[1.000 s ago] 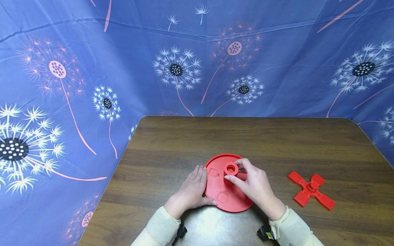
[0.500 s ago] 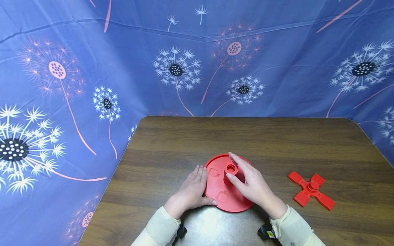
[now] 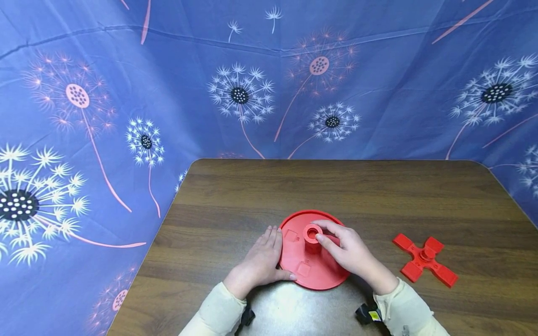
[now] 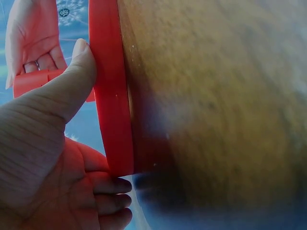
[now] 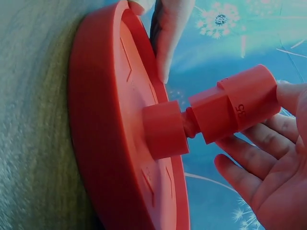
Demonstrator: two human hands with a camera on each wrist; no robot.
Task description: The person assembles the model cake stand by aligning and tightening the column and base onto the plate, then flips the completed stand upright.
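Observation:
A round red plate (image 3: 321, 276) with a raised rim lies on the table before me. My left hand (image 3: 260, 261) rests against its left edge, the fingers fairly straight and the thumb touching the front rim. Over the middle of the plate stands a red hollow cylinder (image 3: 312, 246), slightly tilted. My right hand (image 3: 355, 249) pinches the top of this cylinder between thumb and fingers. The right wrist view shows the cylinder (image 5: 252, 98) bearing a number, with a narrow ridged neck (image 5: 191, 123) between it and the short round post (image 5: 165, 129) on the plate.
A red cross-shaped piece (image 3: 425, 257) with a hub in its middle lies on the wooden table (image 3: 252, 196) to the right. Behind the table hangs a blue cloth (image 3: 176, 70) with dandelion prints.
My right hand loosened its fingers from the cylinder, then pinched it again. The cylinder's top has shifted slightly left. The left hand and plate have stayed put.

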